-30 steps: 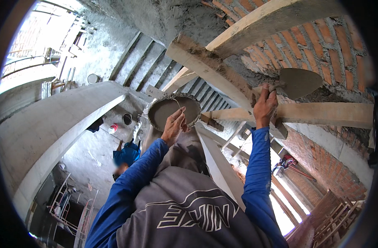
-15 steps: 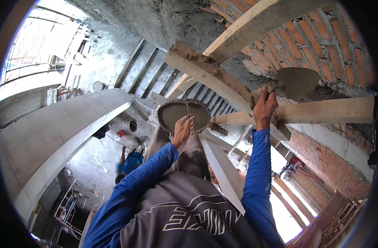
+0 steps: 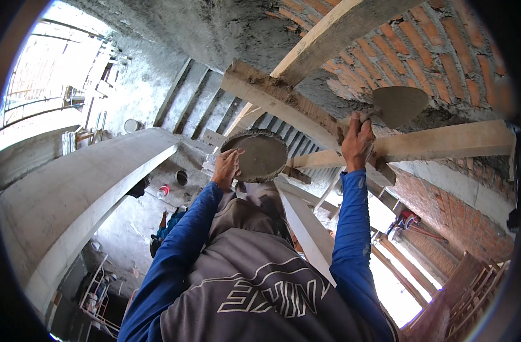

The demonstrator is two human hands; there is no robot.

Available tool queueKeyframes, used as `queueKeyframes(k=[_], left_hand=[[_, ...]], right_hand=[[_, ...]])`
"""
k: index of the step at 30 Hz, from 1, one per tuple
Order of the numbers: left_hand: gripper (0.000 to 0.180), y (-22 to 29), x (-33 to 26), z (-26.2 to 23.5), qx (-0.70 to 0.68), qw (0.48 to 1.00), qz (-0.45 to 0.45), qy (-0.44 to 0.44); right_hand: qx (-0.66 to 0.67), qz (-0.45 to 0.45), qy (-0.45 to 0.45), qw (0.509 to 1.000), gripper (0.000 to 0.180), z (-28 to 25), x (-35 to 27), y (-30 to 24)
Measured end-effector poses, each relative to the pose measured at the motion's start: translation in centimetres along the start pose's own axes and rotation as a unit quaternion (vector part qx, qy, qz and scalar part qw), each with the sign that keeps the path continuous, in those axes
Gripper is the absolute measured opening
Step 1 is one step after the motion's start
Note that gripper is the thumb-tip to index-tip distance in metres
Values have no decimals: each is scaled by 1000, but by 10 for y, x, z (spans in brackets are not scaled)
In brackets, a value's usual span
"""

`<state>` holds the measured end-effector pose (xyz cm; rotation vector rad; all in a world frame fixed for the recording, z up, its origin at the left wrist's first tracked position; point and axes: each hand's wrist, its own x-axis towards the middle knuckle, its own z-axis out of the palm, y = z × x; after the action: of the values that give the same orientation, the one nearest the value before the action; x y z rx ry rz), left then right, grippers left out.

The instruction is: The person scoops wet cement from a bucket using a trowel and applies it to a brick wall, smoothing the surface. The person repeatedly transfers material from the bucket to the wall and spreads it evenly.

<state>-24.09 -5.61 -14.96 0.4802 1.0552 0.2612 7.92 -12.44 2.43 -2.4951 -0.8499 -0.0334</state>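
A round pan of wet grey mortar (image 3: 260, 157), with a mortar-crusted rim, sits in front of me near the middle. At its left rim my left hand (image 3: 227, 167) is closed, fingertips pinched over the edge; part of the grip is hidden. Off to the right, my right hand (image 3: 358, 145) is wrapped round the handle of a trowel (image 3: 401, 106). The trowel's broad, rounded grey blade points right, in front of the brick wall (image 3: 408, 51). A mortar-smeared wooden beam (image 3: 289, 105) runs between the pan and the trowel.
Further timber braces (image 3: 448, 141) cross on the right and above. A concrete ledge (image 3: 89, 188) curves along the left. Ribbed concrete steps (image 3: 186, 97) lie beyond the pan. Far below are a dark bucket (image 3: 181, 177), a red-and-white pail (image 3: 163, 191) and another person (image 3: 168, 225).
My left hand has moved from the pan's near middle, where a thin pale strand showed at its fingers, to the left rim. The right hand still holds the trowel; the whole view has shifted slightly.
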Motion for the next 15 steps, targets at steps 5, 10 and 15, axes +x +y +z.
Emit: queueKeyframes(k=[5,10,15], left_hand=[[26,-1,5,-28,20,999,-15,48],[21,-14,-3,-15,-49,999,-10,19],[20,-31,-19,10,-123,990,0,68]], right_hand=[[30,14,-10,999,38,-2,0,-3],[7,10,-10,1000,39,1,0,4],[6,16,-16,1000,42,5,1,12]])
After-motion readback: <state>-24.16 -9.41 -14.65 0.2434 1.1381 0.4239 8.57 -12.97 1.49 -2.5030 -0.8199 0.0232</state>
